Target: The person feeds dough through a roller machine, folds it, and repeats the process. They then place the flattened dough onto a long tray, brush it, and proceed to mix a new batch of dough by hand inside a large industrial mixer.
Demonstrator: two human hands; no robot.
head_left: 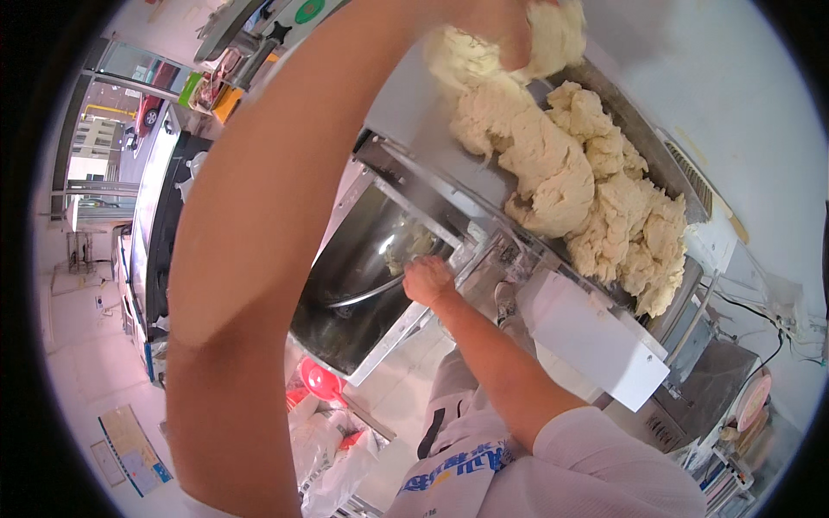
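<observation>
My left arm reaches across to the top of the view, where my left hand (pixel 505 34) is closed on pale dough (pixel 555 39), slightly blurred. Below it, a long mass of dough (pixel 553 173) lies in thick, lumpy folds on a metal worktop (pixel 414 99). My right hand (pixel 427 281) is a fist at the near rim of a steel mixer bowl (pixel 345 332), beside the end of a curved metal bar (pixel 367 293). What its fingers hold is hidden. Scraps of dough (pixel 414 242) cling inside the bowl.
A brush with a wooden handle (pixel 704 186) lies along the wall behind the dough. A white panel (pixel 596 337) fronts the worktop at right. At lower left are a red plastic scoop (pixel 321 380) and plastic bags (pixel 332 457). A dark-sided counter (pixel 160 233) stands at far left.
</observation>
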